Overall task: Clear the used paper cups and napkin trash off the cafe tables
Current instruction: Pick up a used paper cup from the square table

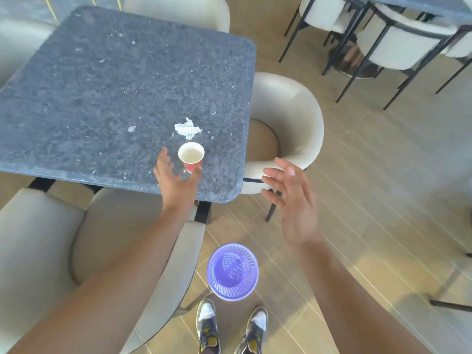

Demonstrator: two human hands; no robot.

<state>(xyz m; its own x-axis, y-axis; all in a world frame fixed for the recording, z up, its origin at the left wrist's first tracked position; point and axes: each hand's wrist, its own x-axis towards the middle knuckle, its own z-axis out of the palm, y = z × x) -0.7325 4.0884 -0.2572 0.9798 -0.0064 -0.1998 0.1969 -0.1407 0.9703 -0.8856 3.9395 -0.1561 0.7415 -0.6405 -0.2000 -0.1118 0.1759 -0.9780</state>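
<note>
Dark speckled worktop (102, 85) carries a red paper cup (191, 155) near its front corner, a crumpled napkin (187, 128) just behind. My left hand (176, 180) reaches, fingers (163, 159) wide, thumb touching its base. I judge it light and crushable; hold the wall gently.

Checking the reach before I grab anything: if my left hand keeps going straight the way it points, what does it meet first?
Most likely the red paper cup with the white inside: the open left hand points right at it, thumb nearly at its base. The crumpled white napkin lies just beyond.
</note>
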